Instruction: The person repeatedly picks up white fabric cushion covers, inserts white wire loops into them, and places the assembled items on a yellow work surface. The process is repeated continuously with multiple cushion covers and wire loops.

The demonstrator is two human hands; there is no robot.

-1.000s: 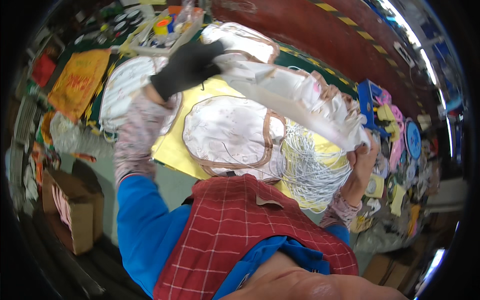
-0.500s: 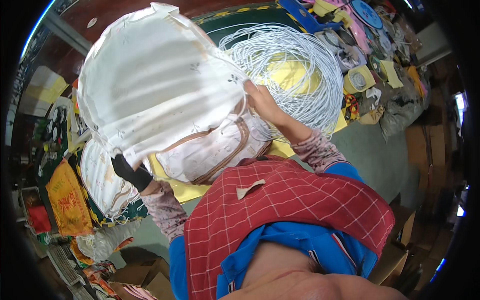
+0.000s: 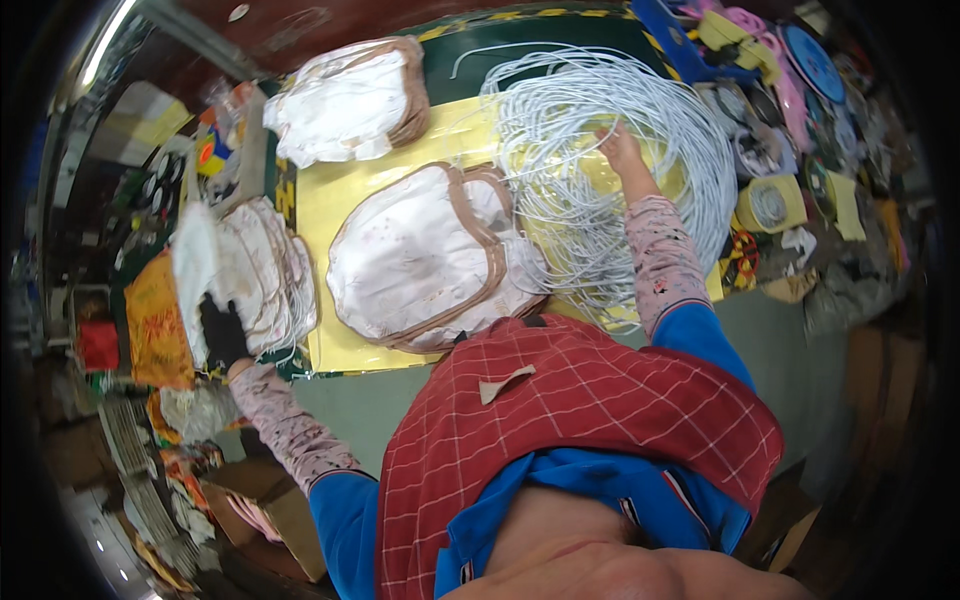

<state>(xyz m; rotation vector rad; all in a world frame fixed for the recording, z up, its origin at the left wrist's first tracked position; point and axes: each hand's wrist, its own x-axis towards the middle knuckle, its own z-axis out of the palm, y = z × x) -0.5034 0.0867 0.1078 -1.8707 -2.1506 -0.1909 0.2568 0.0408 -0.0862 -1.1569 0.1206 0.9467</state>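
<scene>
My left hand (image 3: 222,330), in a dark glove, grips the lower edge of a white fabric piece (image 3: 195,262), which stands tilted over the left stack of white fabric pieces (image 3: 262,265) with cord ends hanging from it. My right hand (image 3: 624,152) is bare and reaches into a big loose coil of white cord (image 3: 690,200), its fingers closed on strands at the coil's inner side. Between my hands lies a stack of rounded white fabric panels with brown edging (image 3: 410,250).
Another pile of white, brown-edged panels (image 3: 345,105) lies at the far left of the yellow sheet (image 3: 320,215). An orange bag (image 3: 158,320) hangs at the left edge. At the right are a blue crate (image 3: 668,35) and a yellow box (image 3: 772,203) amid clutter.
The white fabric piece went from both hands over the middle to the left stack, in my left hand only. My right hand let go of it and moved right into the cord coil.
</scene>
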